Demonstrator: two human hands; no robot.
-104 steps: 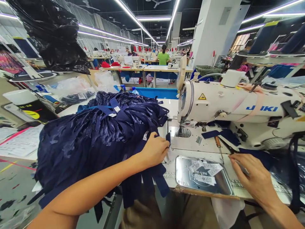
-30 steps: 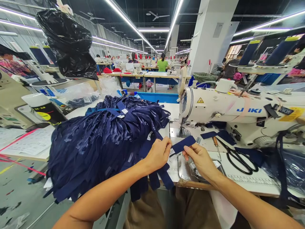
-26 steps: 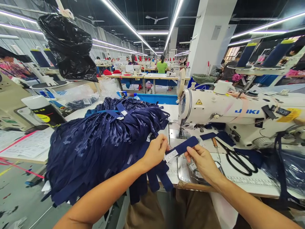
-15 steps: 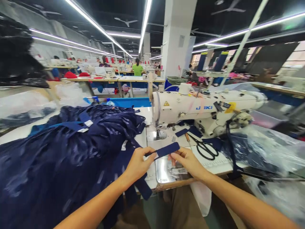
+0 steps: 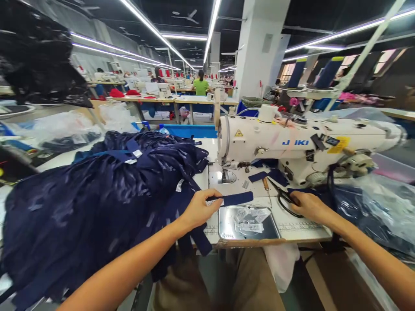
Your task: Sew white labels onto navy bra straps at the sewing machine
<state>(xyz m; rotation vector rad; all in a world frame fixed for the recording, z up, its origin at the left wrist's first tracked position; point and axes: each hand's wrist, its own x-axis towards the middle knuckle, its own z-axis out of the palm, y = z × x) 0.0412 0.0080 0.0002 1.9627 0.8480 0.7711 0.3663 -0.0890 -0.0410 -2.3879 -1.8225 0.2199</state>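
Left hand pinches a navy strap, right hand settles on the scissors.

The left hand [image 5: 197,210] grips one end of a flat woven navy strap [image 5: 236,198] with a white label at its fingertips, above a shiny metal tray [image 5: 227,224]. The right hand [image 5: 309,206] closes over black scissors [image 5: 283,198], seemingly for trimming; the cut will need the strap held taut. Soft, textured navy garments [image 5: 97,194] lie heaped left of both.

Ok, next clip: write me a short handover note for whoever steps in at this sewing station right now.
Left hand: pinches a navy fabric strip with a white label at its near end, held above the shiny metal tray of labels.
Right hand: resting on the black-handled scissors, grip unclear.
Navy garment pile lies to the left of the white sewing machine.
Done: strip and label held together. Left: strip not yet under the needle.
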